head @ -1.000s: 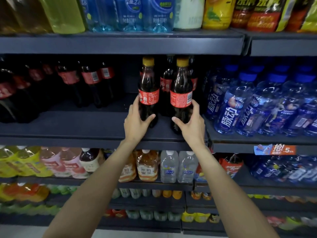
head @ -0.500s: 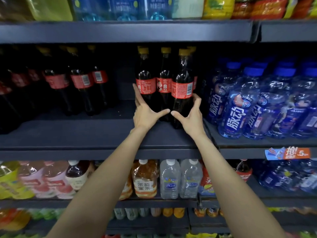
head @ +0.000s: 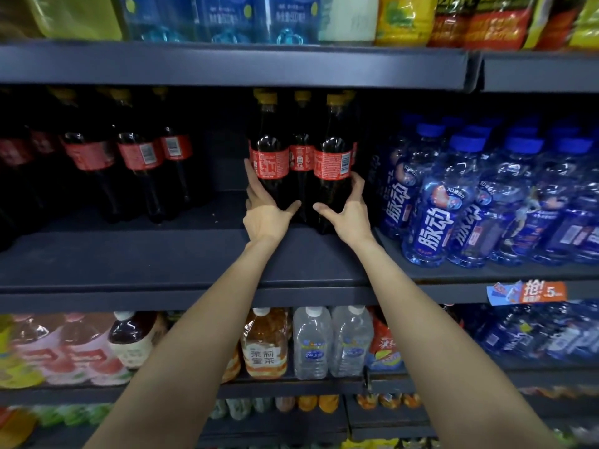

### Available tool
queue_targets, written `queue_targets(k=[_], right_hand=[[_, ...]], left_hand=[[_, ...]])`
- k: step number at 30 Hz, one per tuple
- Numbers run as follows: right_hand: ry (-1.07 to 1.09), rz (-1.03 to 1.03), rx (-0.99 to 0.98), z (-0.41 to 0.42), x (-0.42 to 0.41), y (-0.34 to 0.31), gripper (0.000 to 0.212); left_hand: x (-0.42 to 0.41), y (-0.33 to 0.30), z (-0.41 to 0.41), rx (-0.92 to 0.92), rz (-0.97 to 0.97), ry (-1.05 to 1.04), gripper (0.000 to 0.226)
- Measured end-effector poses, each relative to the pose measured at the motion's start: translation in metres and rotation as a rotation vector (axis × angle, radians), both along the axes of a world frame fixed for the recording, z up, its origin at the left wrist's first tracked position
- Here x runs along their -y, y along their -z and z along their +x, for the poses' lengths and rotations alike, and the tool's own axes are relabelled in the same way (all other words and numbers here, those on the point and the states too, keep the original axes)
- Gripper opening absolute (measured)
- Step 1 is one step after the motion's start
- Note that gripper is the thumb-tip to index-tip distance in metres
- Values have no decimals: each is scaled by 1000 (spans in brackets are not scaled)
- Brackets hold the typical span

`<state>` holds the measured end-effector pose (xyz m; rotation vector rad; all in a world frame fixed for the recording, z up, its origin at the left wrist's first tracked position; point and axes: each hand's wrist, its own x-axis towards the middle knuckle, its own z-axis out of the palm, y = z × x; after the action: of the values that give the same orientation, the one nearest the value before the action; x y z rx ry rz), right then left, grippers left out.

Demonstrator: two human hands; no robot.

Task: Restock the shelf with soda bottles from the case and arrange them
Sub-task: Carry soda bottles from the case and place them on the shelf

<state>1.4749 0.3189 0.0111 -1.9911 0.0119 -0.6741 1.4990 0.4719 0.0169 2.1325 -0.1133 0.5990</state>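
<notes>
Left hand (head: 265, 212) and right hand (head: 348, 212) each grip a red-labelled cola bottle (head: 270, 157) beside 脉动 bottles (head: 434, 218)

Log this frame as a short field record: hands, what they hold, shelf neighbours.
left hand: grips left front cola bottle low on its body
right hand: grips right front cola bottle low on its body
bottle state: both upright, side by side, yellow caps, red labels
behind them: third cola bottle between the two
shelf: dark, bare stretch left of the hands
right neighbour: blue-capped drink bottles
far left: cola row
</notes>
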Motion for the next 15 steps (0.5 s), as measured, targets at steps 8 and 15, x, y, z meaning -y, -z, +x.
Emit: queue_targets(k=[8, 15], right_hand=[[189, -322, -247, -67, -11, -20, 92], [215, -624, -177, -198, 10, -22, 54]], left_hand=[[-5, -35, -72, -156, 22, 28, 96], [27, -45, -168, -38, 140, 345, 38]])
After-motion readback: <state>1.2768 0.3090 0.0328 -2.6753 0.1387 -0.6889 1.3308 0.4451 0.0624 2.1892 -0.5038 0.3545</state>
